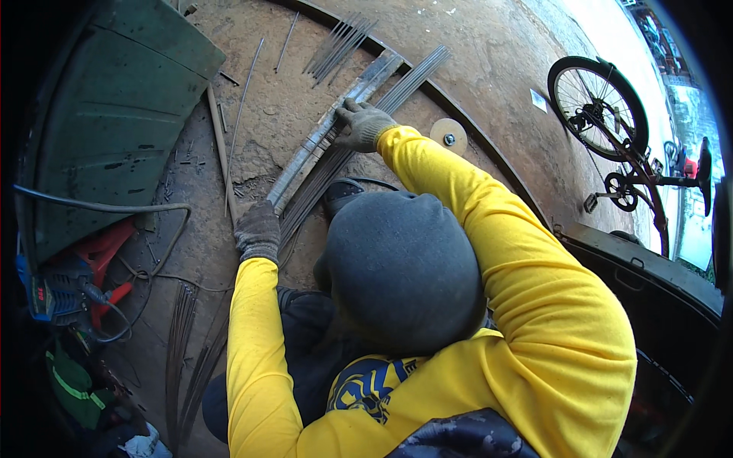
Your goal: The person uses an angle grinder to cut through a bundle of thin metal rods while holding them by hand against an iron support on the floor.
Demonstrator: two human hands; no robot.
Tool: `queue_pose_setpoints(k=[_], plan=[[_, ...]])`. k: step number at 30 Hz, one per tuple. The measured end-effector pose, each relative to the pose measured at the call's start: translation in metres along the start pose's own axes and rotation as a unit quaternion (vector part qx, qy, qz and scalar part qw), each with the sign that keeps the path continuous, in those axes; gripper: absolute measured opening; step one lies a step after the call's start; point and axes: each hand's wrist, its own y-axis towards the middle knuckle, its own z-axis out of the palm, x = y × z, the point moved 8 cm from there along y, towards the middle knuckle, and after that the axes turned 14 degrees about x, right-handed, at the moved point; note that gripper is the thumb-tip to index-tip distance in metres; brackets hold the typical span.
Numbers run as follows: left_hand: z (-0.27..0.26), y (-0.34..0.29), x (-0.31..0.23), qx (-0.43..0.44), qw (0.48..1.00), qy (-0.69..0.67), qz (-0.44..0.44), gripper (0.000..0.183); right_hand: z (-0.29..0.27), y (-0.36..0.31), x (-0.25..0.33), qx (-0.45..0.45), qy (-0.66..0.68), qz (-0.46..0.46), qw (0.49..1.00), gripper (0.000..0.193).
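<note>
A long, light grey flat metal bar (pixel 311 156) lies slantwise on the ground in front of me. My left hand (pixel 258 229), in a dark grey glove, is closed at its near end, with the fingertips partly hidden. Farther up, my right hand (pixel 363 126), in a lighter grey glove, rests across the bar with its fingers apart. Along the bar's right side runs a bundle of thin metal rods (pixel 412 79), passing beneath my right hand. A rounded dark grey cloth shape (pixel 405 271) between my yellow-sleeved arms covers the ground there. Beside it shows a dark shoe (pixel 342 195).
Loose rods (pixel 340 46) lie beyond the bar, near a curved metal strip (pixel 477 126). A round disc (pixel 450 137) sits right of my right hand. A green metal panel (pixel 114 114), a blue-and-red machine (pixel 65 294) and a cable stand left; a bicycle (pixel 611 114) is at right.
</note>
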Motion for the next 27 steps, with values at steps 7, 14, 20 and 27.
queue_pose_setpoints(k=[7,14,20,27], plan=[[0.0017,0.0017,-0.0005,0.011,1.0,0.007,-0.005,0.022,0.0036,0.0023,-0.0034,-0.012,-0.006,0.003,1.0,0.093],[-0.0026,-0.0004,-0.0023,0.008,1.0,0.005,-0.005,0.023,0.005,0.0028,-0.0039,-0.006,0.008,0.003,1.0,0.094],[-0.0028,0.0011,-0.0027,0.02,1.0,-0.01,-0.004,0.024,0.0058,0.0027,-0.0051,-0.001,0.006,-0.001,1.0,0.094],[-0.0031,0.0001,-0.0016,0.01,1.0,-0.007,-0.003,0.024,0.0056,0.0012,-0.0029,0.012,-0.001,-0.002,1.0,0.095]])
